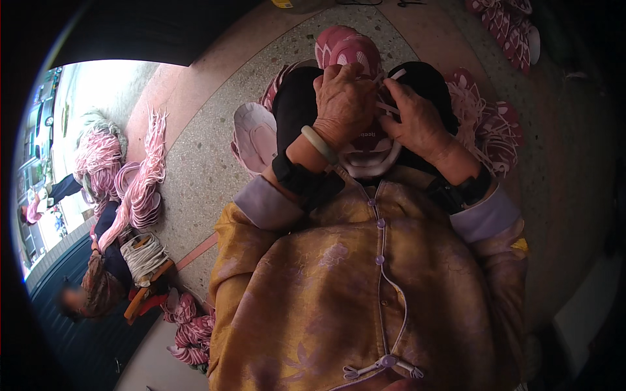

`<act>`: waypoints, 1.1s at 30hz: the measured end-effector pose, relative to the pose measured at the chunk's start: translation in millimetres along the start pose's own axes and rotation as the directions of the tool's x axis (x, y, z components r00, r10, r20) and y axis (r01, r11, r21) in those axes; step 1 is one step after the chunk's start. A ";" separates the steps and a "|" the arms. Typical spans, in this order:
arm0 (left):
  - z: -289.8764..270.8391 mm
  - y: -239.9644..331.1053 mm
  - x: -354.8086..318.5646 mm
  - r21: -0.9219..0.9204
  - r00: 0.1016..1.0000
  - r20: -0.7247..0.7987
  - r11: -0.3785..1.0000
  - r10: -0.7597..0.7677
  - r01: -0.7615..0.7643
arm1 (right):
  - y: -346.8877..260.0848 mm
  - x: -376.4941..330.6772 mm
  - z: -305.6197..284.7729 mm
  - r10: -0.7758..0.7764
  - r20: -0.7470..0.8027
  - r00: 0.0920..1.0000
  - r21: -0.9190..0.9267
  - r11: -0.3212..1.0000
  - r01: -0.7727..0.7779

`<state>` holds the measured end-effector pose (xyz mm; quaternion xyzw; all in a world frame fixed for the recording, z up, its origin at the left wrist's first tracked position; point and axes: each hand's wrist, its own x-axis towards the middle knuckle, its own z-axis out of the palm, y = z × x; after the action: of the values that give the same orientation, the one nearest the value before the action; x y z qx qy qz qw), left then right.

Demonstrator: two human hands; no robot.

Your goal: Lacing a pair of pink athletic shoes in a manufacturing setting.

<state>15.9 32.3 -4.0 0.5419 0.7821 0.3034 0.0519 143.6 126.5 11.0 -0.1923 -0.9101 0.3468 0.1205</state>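
Note:
A pink and white lace-up shoe (345,47) sits between my knees, toe pointing away and its pale heel collar near my jacket. Curled over the shoe's lacing area, my left hand (343,104) is closed, its fingertips partly hidden. On the shoe's right side, my right hand (420,124) pinches a pale shoelace (386,106) between thumb and forefinger. Another lace end shows by the right forefinger. The eyelets under my fingers cannot be made out.
Beside my left knee lies a pale-lined shoe (253,133). More pink laced shoes (499,127) are heaped at my right, others (505,36) far right. At left another person (107,274) sits near pink lace bundles (147,182), a white cord coil (145,259) and stacked pink shoes (192,326).

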 end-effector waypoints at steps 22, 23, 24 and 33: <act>13.5 13.2 8.2 0.261 0.984 -0.034 0.952 0.178 -0.163 | 32.2 -2.2 22.2 0.069 -0.097 0.993 0.396 0.918 -0.025; 12.0 15.0 8.4 0.256 0.980 -0.036 0.949 0.197 -0.182 | 28.8 -4.0 22.4 0.098 -0.147 0.984 0.391 0.920 -0.033; 9.3 15.8 7.6 0.258 0.980 -0.034 0.949 0.198 -0.183 | 26.4 -5.1 21.4 0.098 -0.149 0.984 0.393 0.919 -0.032; -80.5 -96.0 -66.0 0.330 0.950 -0.240 0.937 0.200 -0.114 | 30.2 -16.7 20.5 0.270 -0.141 0.953 0.404 0.894 -0.193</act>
<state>-68.6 -81.3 -6.0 0.5580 0.7736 0.2502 -0.1661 159.4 128.0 -25.9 -0.3049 -0.7783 0.5105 0.2017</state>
